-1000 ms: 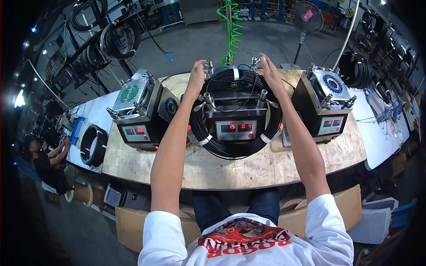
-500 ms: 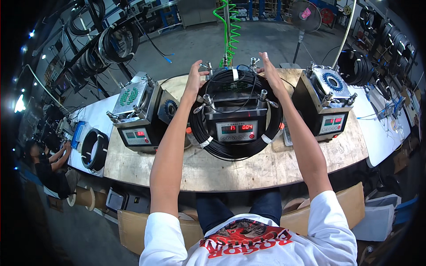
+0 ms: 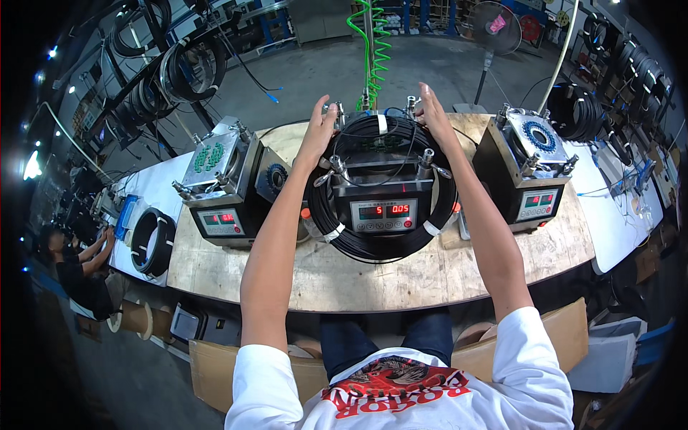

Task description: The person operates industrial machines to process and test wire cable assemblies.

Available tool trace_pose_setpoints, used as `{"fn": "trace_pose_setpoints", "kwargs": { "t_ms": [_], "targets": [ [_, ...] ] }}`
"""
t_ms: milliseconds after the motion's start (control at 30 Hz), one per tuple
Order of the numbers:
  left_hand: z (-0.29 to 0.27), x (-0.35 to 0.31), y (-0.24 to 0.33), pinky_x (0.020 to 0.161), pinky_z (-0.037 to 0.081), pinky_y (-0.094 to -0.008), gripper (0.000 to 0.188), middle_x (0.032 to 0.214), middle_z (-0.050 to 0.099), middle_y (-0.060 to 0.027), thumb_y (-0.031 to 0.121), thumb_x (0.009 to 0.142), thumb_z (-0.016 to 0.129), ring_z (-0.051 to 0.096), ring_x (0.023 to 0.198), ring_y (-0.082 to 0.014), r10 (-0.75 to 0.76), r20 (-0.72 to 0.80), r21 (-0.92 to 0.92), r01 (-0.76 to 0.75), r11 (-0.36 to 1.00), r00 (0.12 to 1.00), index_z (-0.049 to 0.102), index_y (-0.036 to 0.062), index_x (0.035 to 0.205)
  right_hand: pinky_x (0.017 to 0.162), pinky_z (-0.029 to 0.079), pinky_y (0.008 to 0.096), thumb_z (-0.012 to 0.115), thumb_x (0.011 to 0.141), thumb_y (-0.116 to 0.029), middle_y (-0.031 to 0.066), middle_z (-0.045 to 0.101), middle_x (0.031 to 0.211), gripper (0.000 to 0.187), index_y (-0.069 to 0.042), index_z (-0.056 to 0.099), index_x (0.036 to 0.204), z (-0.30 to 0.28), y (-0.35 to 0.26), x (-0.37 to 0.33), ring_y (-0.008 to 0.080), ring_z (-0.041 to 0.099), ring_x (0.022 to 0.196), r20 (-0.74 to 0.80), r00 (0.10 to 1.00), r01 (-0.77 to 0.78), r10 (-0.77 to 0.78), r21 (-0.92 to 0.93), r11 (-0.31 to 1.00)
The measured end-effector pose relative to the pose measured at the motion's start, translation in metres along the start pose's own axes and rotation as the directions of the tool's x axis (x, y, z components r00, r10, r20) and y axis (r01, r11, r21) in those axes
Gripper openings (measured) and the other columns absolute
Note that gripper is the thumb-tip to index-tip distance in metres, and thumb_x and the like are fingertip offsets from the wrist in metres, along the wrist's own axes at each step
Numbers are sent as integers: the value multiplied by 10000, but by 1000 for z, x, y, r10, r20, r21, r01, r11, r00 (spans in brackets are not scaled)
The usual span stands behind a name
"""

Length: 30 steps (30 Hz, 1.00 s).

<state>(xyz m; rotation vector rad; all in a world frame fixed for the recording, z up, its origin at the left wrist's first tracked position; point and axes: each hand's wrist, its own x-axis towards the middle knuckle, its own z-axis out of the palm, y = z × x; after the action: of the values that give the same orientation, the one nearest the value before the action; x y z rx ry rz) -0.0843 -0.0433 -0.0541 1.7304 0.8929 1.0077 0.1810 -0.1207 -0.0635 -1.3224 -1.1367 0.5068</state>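
A large coil of black cable [image 3: 376, 248], tied with white bands, rings the middle machine [image 3: 345, 208], a dark box with a lit red display. Its near side hangs low in front of the display. At the far left of the coil, my left hand [image 3: 317, 136] is open, fingers stretched forward and thumb toward a metal post. My right hand [image 3: 437, 122] mirrors it on the far right, open with fingers extended beside another metal post. Both hands are close to the coil's outer edge; whether the palms touch it I cannot tell.
Similar machines stand left [image 3: 222, 208] and right [image 3: 512, 165] on the wooden table [image 3: 287, 283]. Behind rises a green coiled hose [image 3: 369, 57]. More black cable coils [image 3: 153, 242] lie on side tables and hang on racks. A fan [image 3: 494, 29] stands far right; a person [image 3: 75, 269] works at left.
My left hand has shifted slightly inward, its thumb nearer the post. My right hand's fingers have bent a little. The middle display's lit figures have changed.
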Motion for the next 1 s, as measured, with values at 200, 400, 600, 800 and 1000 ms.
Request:
{"fn": "trace_pose_setpoints", "kwargs": {
  "t_ms": [200,400,600,800,1000],
  "targets": [
    [4,13,-9,928,467,-348,759,1347,504,-179,608,1028,376,525,1124,-203,18,9,-136,-17,991,1000,291,58,1544,929,439,359,313,1023,-651,143,541,1390,793,-27,401,1503,-16,-11,-4,193,542,857,57,996,-74,72,32,997],
    [0,17,-14,876,470,-341,906,1414,458,-151,728,987,265,522,1105,-204,-66,33,-162,70,984,997,326,-3,1520,939,438,388,281,1020,-669,144,531,1370,791,-54,424,1495,-15,-17,-13,194,556,887,23,998,-65,65,-8,998],
    [3,8,-2,913,464,-369,919,1403,447,-169,801,936,263,550,1075,-234,-127,42,-147,132,980,991,271,142,1577,847,440,386,231,926,-819,172,585,1140,866,-233,368,1549,-19,-9,-11,255,567,947,30,987,-161,158,117,980],
    [3,8,-2,945,461,-408,954,1326,482,-181,836,909,253,569,1041,-290,-43,-3,-162,42,986,999,228,174,1595,834,473,426,231,907,-841,158,567,1085,956,-131,403,1524,-20,-11,-11,257,599,887,15,985,-173,172,102,980],
    [0,14,-8,872,478,-374,992,1206,598,-133,830,916,219,585,953,-270,-122,15,-250,122,961,992,269,83,1566,818,479,357,226,937,-805,170,600,1098,883,-174,414,1525,-23,-1,-4,230,595,876,66,991,-118,119,-20,993]
  ]
}}
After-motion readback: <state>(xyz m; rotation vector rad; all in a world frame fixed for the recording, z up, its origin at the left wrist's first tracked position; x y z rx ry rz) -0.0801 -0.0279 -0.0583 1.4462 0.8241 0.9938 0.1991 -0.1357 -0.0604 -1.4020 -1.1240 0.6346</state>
